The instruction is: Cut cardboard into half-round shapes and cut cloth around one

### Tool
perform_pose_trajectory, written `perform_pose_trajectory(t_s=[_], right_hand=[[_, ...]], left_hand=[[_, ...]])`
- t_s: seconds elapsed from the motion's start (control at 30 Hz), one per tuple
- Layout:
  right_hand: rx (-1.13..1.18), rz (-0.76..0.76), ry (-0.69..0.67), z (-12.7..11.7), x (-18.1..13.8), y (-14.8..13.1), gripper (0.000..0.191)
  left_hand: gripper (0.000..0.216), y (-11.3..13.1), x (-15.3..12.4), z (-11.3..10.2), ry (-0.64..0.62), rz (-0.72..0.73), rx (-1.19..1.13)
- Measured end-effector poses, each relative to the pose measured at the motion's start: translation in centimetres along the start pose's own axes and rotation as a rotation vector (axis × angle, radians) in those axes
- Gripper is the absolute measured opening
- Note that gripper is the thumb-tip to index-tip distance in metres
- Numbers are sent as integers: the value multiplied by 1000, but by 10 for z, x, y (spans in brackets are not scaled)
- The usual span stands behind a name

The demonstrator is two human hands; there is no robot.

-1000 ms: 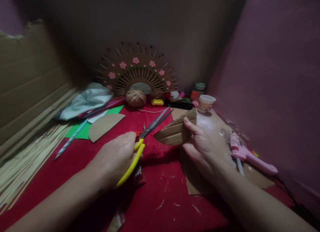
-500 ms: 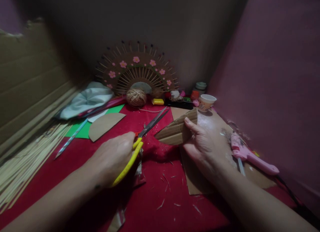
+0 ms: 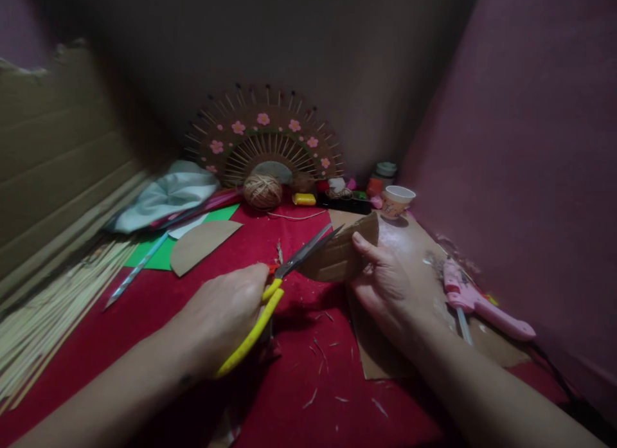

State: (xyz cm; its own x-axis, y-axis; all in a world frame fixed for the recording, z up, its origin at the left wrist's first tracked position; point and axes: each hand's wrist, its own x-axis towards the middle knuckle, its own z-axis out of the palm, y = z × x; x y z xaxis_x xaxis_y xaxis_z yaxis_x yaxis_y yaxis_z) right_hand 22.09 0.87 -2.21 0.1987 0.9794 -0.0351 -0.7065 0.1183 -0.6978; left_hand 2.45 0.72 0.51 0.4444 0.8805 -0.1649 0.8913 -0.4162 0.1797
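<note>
My left hand [image 3: 231,306] is wrapped round a pair of scissors [image 3: 270,306] with yellow handles and dark metal blades. The blades are slightly apart and reach to the left upper edge of a curved piece of cardboard [image 3: 337,258]. That cardboard is held in my right hand [image 3: 385,287], thumb on the near face and fingers behind it. Whether the blades touch the edge or pass in front of it I cannot tell. To the left, a cut half-round of cardboard [image 3: 202,242] lies on a green sheet [image 3: 159,254].
A pink glue gun [image 3: 482,306] rests on a cardboard sheet [image 3: 380,355] at right, near a paper cup [image 3: 398,202]. Thin sticks [image 3: 62,319] lie at far left. Behind stand a twine ball [image 3: 263,191] and a flowered fan [image 3: 263,120]. Scraps dot the red cloth [image 3: 299,396].
My left hand has brought the scissors rightward, so the blades now lie at the cardboard's edge. The cardboard in my right hand has turned slightly.
</note>
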Motion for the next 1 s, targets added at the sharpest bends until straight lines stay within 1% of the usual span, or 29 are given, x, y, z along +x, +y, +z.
perform_pose_trajectory(t_s=[0.2,0.4,0.53,0.67,0.8,1.0], right_hand=[[-20,18,-8,0,-2,4,15],[2,21,-62,1,-4,11,17],[-18,11,-103,0,-6,15,18],[-43,12,-78,-1,-7,16,21],[-19,42,-65,-2,-6,17,23],[23,68,-58,-3,-5,18,18]], left_hand=[[23,8,0,8,79,0,78],[23,11,-1,9,96,-14,141],[20,11,-2,10,65,-11,177],[18,12,-1,10,37,-8,220],[16,14,-2,6,-3,38,231],[19,16,-3,3,-34,50,245]])
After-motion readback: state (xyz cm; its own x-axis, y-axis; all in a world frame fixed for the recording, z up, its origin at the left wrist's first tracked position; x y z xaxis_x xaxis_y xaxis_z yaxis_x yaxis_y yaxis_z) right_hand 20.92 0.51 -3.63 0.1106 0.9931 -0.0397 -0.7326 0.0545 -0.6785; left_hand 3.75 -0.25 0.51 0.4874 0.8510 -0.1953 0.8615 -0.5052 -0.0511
